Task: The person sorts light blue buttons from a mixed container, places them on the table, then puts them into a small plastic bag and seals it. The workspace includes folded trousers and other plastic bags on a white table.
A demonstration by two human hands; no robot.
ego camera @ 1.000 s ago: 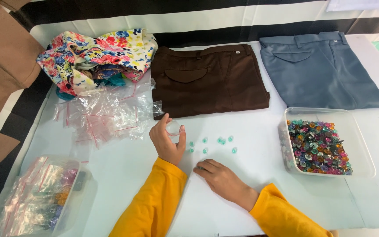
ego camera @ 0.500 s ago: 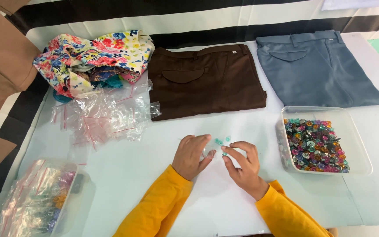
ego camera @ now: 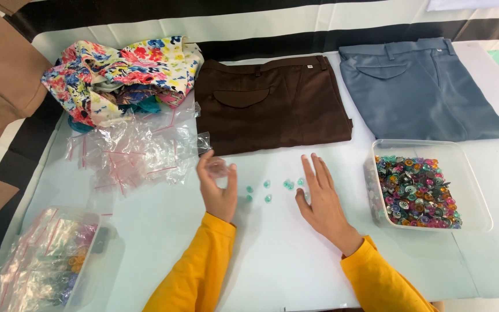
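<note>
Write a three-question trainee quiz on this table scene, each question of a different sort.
1. True or false: the left hand lies flat on the table.
2. What fills the clear tray? A) coins B) mixed-colour buttons C) thread
3. Fill in: the right hand rests beside small ____ buttons.

Key: 1 false, it is raised, pinching a small clear bag; 2 B; 3 teal.

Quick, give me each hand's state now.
Left hand: closed on a small clear bag.
Right hand: open, flat on the table, holding nothing.
</note>
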